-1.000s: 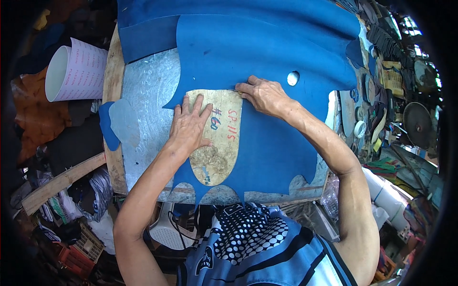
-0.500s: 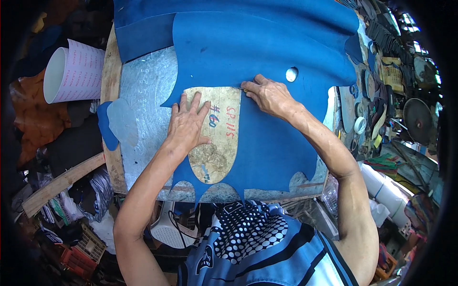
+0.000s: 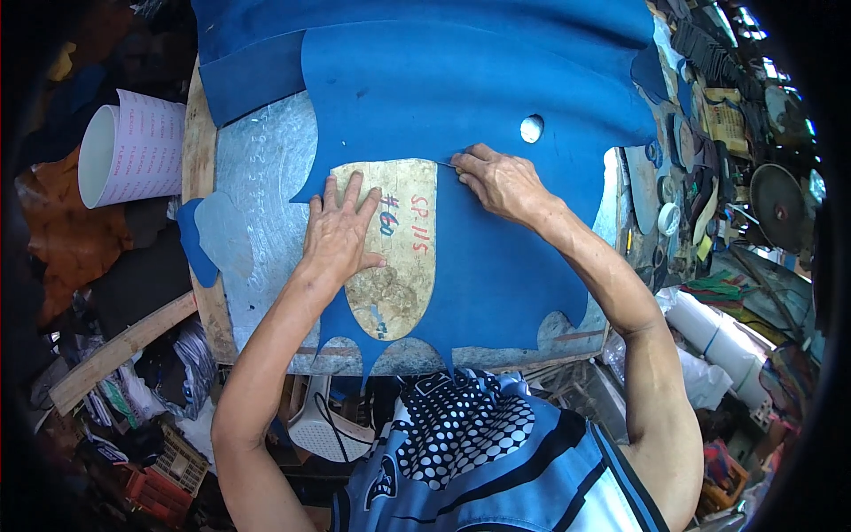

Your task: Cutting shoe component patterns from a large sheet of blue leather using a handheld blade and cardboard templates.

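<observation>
My left hand point(image 3: 339, 226) lies with fingers spread on a pale, worn template point(image 3: 406, 275), which has a straight far edge and a rounded near end. Under the template is a large blue sheet point(image 3: 510, 284), perhaps leather or rubber, with scalloped near edges and one round hole. My right hand point(image 3: 507, 183) is closed just right of the template's far right corner. A small knife point(image 3: 446, 163) is pinched in its fingers; only a thin bit of blade shows toward that corner, and the handle is hidden.
The sheet covers much of a metal-topped board point(image 3: 266, 168) with wooden edges. Grey and blue offcuts point(image 3: 226, 230) lie at its left. A rolled white printed sheet point(image 3: 142, 151) stands beyond the left edge. Tape rolls point(image 3: 668, 218) and scraps crowd the right side. A white stool point(image 3: 330, 430) is below.
My right hand has moved slightly to the right, away from the template's far corner. My left hand stays pressed on the template. The whole view has shifted a little.
</observation>
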A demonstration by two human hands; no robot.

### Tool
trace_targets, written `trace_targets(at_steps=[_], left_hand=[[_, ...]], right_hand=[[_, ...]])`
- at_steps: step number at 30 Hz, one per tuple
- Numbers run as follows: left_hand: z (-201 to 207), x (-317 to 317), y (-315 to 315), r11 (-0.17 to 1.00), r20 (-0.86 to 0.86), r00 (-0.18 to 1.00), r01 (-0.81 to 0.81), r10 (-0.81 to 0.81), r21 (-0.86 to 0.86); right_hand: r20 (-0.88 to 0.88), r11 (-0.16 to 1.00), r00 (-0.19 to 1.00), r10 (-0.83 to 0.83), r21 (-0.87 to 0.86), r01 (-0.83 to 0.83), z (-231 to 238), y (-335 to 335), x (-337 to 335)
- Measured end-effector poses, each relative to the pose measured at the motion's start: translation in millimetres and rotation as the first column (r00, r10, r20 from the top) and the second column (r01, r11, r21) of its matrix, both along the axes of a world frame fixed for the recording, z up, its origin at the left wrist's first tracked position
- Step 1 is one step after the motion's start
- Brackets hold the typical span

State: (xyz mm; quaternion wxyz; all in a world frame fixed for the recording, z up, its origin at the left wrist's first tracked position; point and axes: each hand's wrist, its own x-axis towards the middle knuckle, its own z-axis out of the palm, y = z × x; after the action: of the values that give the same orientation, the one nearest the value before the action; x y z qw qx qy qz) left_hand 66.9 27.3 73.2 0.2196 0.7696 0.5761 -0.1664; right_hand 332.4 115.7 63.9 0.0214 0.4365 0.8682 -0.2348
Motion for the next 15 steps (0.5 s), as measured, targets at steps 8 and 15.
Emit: trace_targets(at_steps=[8,15], left_hand=[[1.0,-3.0,-2.0,1.0,0.018,1.0,0.012,-0.012,0.023],[-1.0,-4.0,0.8,0.996,0.022,0.996,0.08,-0.081,0.049]], right_hand=[[-0.088,0.999,0.996,0.005,0.053,0.0,-7.7,-4.2,4.8],[-0.112,0.995,0.99,-0.083,0.045,0.088,-3.3,-13.5,3.4]])
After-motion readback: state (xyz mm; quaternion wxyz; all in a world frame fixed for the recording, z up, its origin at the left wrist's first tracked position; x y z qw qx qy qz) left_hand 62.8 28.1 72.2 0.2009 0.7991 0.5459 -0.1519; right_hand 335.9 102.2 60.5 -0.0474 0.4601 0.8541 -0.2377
